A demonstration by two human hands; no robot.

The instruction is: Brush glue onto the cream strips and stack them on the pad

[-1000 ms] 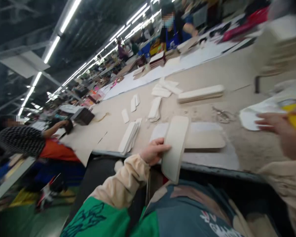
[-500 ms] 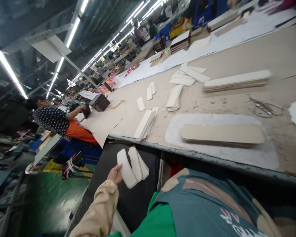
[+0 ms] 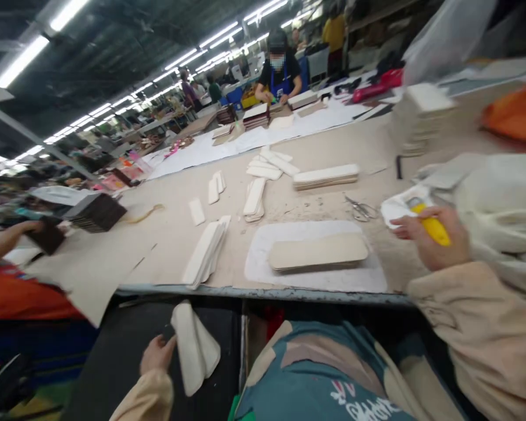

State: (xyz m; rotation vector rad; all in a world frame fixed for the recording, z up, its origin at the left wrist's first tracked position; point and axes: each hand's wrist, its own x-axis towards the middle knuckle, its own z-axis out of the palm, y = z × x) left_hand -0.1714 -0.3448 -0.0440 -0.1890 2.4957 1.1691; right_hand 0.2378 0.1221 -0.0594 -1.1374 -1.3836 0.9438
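My left hand (image 3: 156,354) is low on the left, beside two overlapping off-white strips (image 3: 187,348) with rounded ends on a black surface (image 3: 114,356). Its fingers look apart, and a fingertip meets or nearly meets the left strip's edge. At the right, my right hand (image 3: 442,240) is closed round a yellow-handled tool (image 3: 436,230) with a grey front part. The tool's front end lies over a white round-edged dish or pad (image 3: 392,206); its exact kind is blurred. Scissors (image 3: 360,208) lie left of that hand.
A stack of long beige strips (image 3: 319,251) rests on a white sheet (image 3: 256,257) near the table edge. White strip piles (image 3: 206,251) and a long stack (image 3: 326,176) lie beyond. A pale bag (image 3: 499,204) is beside my right hand. A co-worker (image 3: 280,73) stands across the table.
The view has swung right, and my right hand now appears with the yellow-handled tool. My left hand was gripping one of three strips; now two show and its grip looks loosened.
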